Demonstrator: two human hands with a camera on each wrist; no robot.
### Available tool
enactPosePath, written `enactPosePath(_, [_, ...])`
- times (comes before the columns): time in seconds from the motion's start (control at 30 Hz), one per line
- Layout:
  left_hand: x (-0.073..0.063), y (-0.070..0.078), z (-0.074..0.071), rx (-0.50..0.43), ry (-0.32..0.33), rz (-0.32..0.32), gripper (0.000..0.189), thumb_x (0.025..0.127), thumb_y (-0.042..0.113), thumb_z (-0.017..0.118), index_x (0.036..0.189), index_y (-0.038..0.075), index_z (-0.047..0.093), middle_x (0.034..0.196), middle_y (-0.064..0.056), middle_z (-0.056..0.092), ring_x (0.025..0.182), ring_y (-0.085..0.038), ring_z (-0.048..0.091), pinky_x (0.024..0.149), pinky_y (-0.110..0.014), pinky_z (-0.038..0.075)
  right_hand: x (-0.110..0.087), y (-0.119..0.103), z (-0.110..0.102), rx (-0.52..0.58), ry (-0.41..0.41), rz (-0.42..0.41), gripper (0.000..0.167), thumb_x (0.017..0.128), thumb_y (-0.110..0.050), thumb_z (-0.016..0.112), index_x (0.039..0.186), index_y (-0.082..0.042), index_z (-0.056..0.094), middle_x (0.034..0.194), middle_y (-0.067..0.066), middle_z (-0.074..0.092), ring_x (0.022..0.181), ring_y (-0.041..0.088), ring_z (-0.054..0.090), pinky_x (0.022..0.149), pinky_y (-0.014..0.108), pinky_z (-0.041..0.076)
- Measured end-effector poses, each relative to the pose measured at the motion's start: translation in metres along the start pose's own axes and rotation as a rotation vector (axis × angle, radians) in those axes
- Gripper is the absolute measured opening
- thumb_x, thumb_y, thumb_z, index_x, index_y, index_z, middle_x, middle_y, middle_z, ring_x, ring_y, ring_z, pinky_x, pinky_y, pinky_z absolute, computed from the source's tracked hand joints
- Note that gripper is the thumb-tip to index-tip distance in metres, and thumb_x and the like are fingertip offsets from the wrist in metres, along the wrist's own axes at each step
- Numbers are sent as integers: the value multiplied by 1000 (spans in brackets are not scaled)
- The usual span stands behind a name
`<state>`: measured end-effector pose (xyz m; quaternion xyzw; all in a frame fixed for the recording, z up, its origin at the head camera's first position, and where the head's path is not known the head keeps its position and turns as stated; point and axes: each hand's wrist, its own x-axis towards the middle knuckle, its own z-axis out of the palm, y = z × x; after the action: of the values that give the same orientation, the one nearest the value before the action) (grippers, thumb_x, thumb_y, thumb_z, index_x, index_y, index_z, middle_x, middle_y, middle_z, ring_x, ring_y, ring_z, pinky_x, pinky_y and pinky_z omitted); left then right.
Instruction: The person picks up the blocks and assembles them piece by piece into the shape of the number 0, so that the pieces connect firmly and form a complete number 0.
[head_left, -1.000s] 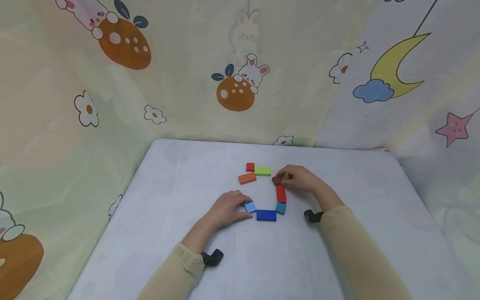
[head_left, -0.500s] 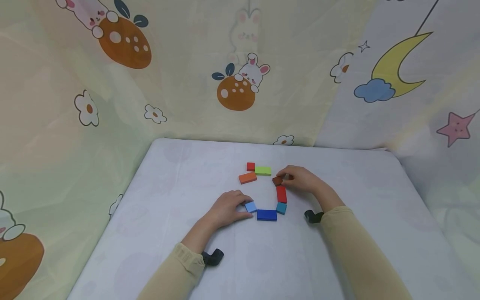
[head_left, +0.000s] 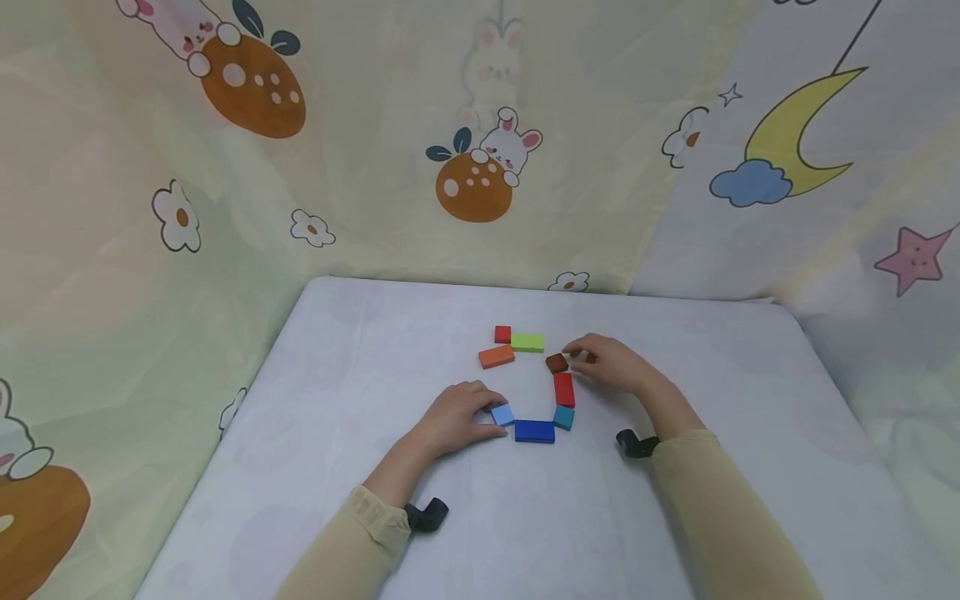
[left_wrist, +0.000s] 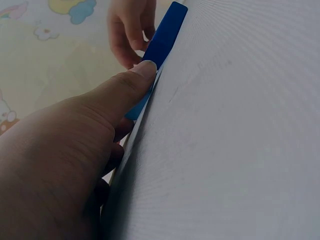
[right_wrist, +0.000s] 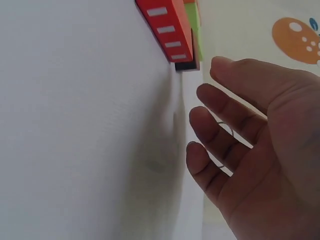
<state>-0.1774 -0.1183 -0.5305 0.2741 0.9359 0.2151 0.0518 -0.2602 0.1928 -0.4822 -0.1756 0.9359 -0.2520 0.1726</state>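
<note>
A light blue block [head_left: 503,414] lies between the thumb and fingers of my left hand [head_left: 450,419], which pinches it on the tabletop. Its right corner meets a dark blue block [head_left: 535,431]. In the left wrist view the thumb [left_wrist: 142,72] covers part of these blocks. My right hand [head_left: 617,365] is just right of a small brown block [head_left: 557,362], fingers loosely bent and holding nothing; the right wrist view shows a gap between fingertips and blocks. Below the brown block a red block [head_left: 564,389] leads down to a teal block [head_left: 564,417].
Above the left hand lie an orange block [head_left: 497,357], a small red block [head_left: 502,334] and a lime green block [head_left: 527,342]. Together the blocks form a rough loop on the white tabletop [head_left: 360,350]. A patterned cloth [head_left: 360,125] hangs behind the table.
My right hand has let go of the brown block and drawn back slightly to the right. The left hand stays at the light blue block.
</note>
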Motion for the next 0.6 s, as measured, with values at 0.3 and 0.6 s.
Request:
enactPosePath(0.3, [-1,2,-1,-9,-5,-9,50,86,56,69,129,30,64,108,13,62,100,-6,56,94,-32,48,-33,0,18,75,108,-36,28,93,-27,68,121,-24,65,112,-1,63,97,19,56,82,33,52])
enactPosePath(0.6, [-1,3,-2,-14,-6,-20,50,86,56,70,129,30,64,108,13,62,100,-5,56,95,-32,48,-52,-9,36,138,157,-95,30,92,-21,70,121,-23,65,120,-1,62,97,18,55,84,33,51])
